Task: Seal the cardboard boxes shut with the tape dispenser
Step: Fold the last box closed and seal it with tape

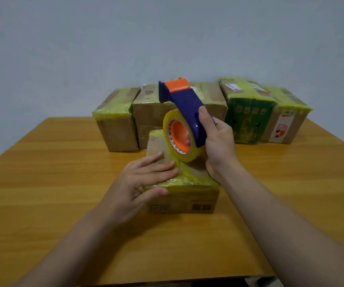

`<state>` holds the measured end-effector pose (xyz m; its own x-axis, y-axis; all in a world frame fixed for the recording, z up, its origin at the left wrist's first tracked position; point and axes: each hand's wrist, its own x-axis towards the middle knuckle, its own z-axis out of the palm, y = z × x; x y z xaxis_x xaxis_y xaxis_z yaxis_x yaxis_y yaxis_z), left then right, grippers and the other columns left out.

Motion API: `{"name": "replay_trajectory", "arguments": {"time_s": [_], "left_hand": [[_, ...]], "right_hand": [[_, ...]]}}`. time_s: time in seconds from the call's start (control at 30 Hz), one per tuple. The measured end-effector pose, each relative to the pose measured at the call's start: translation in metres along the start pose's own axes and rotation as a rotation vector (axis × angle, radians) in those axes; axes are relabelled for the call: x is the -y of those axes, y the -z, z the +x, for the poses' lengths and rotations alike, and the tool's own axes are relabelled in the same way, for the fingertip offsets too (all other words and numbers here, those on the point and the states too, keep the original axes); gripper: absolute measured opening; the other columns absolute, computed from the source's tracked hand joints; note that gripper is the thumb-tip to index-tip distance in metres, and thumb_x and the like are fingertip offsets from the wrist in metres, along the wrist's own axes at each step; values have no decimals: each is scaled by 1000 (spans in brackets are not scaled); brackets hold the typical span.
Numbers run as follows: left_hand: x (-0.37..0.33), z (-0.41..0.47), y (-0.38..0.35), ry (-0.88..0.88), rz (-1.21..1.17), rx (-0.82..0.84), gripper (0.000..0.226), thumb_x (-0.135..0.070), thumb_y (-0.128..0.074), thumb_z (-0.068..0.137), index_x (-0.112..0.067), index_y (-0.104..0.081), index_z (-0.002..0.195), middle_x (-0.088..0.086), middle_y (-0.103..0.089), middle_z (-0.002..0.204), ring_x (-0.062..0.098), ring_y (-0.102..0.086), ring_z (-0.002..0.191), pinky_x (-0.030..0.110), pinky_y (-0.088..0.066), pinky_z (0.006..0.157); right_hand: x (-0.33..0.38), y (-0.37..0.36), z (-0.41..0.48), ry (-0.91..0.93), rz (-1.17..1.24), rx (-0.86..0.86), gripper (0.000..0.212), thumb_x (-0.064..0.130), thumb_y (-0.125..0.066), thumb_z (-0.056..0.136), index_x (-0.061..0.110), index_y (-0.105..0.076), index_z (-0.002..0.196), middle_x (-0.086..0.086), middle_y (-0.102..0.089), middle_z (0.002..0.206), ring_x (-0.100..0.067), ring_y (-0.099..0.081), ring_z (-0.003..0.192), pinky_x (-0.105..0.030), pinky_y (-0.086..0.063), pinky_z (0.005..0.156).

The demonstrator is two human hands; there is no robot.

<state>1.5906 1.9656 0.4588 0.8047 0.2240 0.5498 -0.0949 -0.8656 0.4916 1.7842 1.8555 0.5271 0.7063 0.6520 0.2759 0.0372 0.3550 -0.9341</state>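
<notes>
A small cardboard box (196,199) lies in the middle of the wooden table, its top covered with yellowish tape. My left hand (146,181) rests flat on the box's near left top, fingers straight, thumb at the front edge. My right hand (216,146) grips the blue tape dispenser (187,104) by its handle, tilted up above the box. The dispenser has an orange cutter end at the top and a yellowish tape roll (179,139) with an orange core. The roll's lower edge touches the box top just right of my left fingertips.
Several taped cardboard boxes stand in a row at the far side of the table: a brown one (115,123) at the left, a green printed one (247,119) and one with a white label (285,125) at the right. The table (63,183) extends to both sides. A grey wall lies behind.
</notes>
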Motion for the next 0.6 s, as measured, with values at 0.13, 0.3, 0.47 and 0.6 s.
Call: {"name": "replay_trajectory", "arguments": {"time_s": [0.13, 0.3, 0.47, 0.6], "left_hand": [[7, -1, -7, -103, 109, -44, 41, -39, -64, 101, -30, -64, 142, -19, -57, 149, 17, -43, 149, 54, -39, 112], [8, -1, -4, -96, 106, -28, 47, -42, -68, 97, -30, -63, 142, -18, -58, 149, 15, -43, 149, 56, -40, 111], [-5, 1, 0, -85, 179, -80, 41, -48, -68, 94, -35, -69, 133, -21, -64, 139, 5, -50, 141, 52, -39, 112], [-20, 10, -3, -104, 160, -92, 39, -47, -74, 90, -31, -74, 125, -16, -70, 131, 4, -59, 132, 46, -48, 107]], "right_hand": [[0, 3, 3, -84, 98, -4, 41, 51, -62, 97, 15, -77, 111, -2, -80, 94, -12, -73, 79, -26, -59, 69], [0, 5, 1, -130, 201, -61, 33, 47, -63, 99, 22, -83, 92, 0, -78, 84, -10, -71, 68, -26, -58, 61], [0, 6, 1, -134, 225, -46, 32, 52, -64, 95, 29, -85, 88, 0, -79, 88, -11, -73, 73, -28, -59, 64], [1, 5, 1, -139, 228, -52, 32, 54, -64, 94, 30, -85, 89, 0, -80, 90, -11, -74, 74, -28, -59, 64]]}}
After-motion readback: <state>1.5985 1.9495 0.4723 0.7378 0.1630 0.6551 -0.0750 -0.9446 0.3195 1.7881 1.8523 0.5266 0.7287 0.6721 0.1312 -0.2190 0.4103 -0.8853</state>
